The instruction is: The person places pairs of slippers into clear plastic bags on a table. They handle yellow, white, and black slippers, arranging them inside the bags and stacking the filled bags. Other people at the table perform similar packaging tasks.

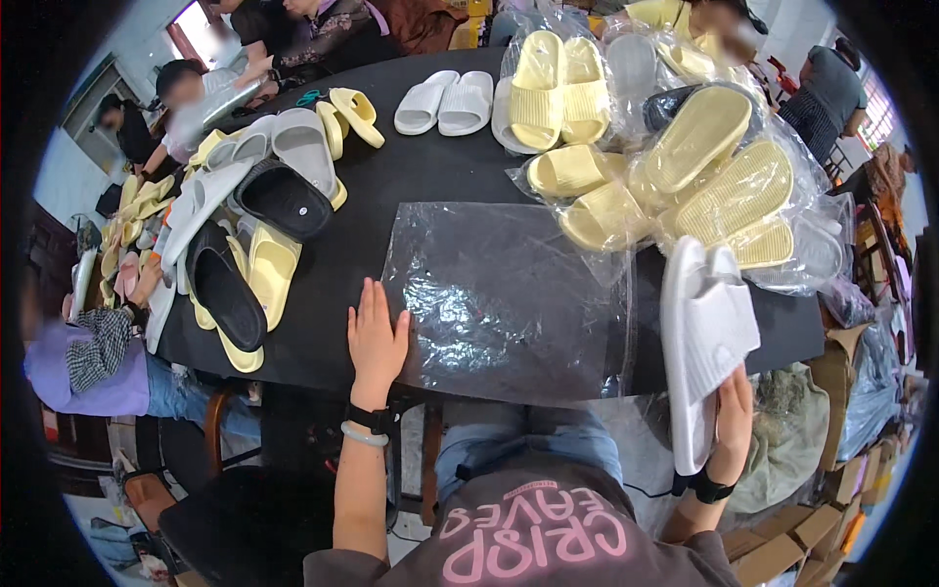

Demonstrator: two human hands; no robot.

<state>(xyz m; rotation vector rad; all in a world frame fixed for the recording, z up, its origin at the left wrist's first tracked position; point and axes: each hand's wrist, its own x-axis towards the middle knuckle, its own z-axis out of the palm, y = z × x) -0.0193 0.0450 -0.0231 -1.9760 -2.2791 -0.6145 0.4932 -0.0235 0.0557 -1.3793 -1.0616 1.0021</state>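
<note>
A clear plastic bag (509,303) lies flat on the black table (450,176) in front of me. My left hand (377,333) rests at the bag's left edge with its fingers stretched out, holding nothing. At the table's front right, my right hand (732,406) grips a pair of white slide sandals (706,338). They are held on edge, one against the other, toes pointing away from me. Part of that hand's fingers is hidden behind the sandals.
Loose black sandals (227,284), yellow and grey ones are heaped at left. A white pair (445,103) lies at the far middle. Bagged yellow slides (699,137) pile up at right. Cardboard boxes (812,533) stand lower right. A co-worker in a purple top (98,362) sits at left.
</note>
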